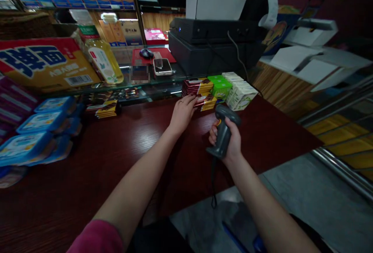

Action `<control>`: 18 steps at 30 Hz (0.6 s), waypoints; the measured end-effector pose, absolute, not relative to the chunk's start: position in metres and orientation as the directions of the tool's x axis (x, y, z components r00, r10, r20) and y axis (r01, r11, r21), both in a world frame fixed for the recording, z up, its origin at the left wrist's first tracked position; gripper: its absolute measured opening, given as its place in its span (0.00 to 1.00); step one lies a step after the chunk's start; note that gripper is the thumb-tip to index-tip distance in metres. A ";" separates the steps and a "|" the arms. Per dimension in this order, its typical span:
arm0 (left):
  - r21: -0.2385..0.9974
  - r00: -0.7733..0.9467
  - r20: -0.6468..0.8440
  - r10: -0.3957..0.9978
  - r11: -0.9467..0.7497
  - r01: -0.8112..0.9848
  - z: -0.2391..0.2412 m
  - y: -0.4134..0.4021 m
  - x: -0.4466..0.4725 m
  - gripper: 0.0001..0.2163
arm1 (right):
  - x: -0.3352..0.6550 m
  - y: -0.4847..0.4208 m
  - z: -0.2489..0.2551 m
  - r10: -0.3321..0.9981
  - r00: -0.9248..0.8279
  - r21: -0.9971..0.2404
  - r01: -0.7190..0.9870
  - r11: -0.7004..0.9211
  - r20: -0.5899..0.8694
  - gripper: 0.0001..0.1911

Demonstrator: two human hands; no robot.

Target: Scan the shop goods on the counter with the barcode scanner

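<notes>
My left hand (184,109) reaches to a stack of chocolate bars (208,102) in red and yellow wrappers. Its fingers curl over the left end of the front bars, and the fingertips are partly hidden. In my right hand (233,140) is a dark grey handheld barcode scanner (223,134), gripped by its handle with a finger near the yellow trigger. The scanner's cord hangs toward the counter edge. Behind the front bars stands a taller pile of chocolate bars (192,86). Green boxes (220,86) and white-and-green boxes (241,94) stand just to the right.
Blue-lidded tubs (40,123) are stacked at left on the dark red counter (128,160). More chocolate bars (107,109) lie nearby. A glass shelf holds an oil bottle (103,61), a phone (162,66) and a mouse (146,53). A black machine (210,51) stands behind.
</notes>
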State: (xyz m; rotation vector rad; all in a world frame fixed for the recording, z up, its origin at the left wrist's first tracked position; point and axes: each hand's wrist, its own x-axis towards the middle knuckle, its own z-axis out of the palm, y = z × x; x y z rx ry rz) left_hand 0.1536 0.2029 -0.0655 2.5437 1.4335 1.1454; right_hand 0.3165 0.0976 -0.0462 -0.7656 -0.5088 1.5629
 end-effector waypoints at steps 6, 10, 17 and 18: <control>0.634 0.144 0.613 0.777 -0.592 0.498 -0.058 0.180 0.137 0.14 | 0.318 0.089 -0.043 0.978 -0.173 -0.730 -0.653 -0.202 -0.117 0.18; 0.821 -0.124 0.487 0.864 -0.406 0.401 -0.058 0.157 0.110 0.12 | 0.306 0.076 -0.043 0.941 -0.326 -0.778 -0.567 -0.273 -0.092 0.18; 0.987 -0.107 0.159 0.981 -0.158 0.018 -0.067 0.109 0.014 0.21 | 0.223 0.060 -0.046 0.825 -0.535 -0.807 -0.398 -0.437 -0.182 0.21; 0.990 -0.124 0.144 0.982 -0.143 0.014 -0.067 0.101 -0.003 0.22 | 0.208 0.060 -0.045 0.813 -0.545 -0.810 -0.372 -0.453 -0.205 0.21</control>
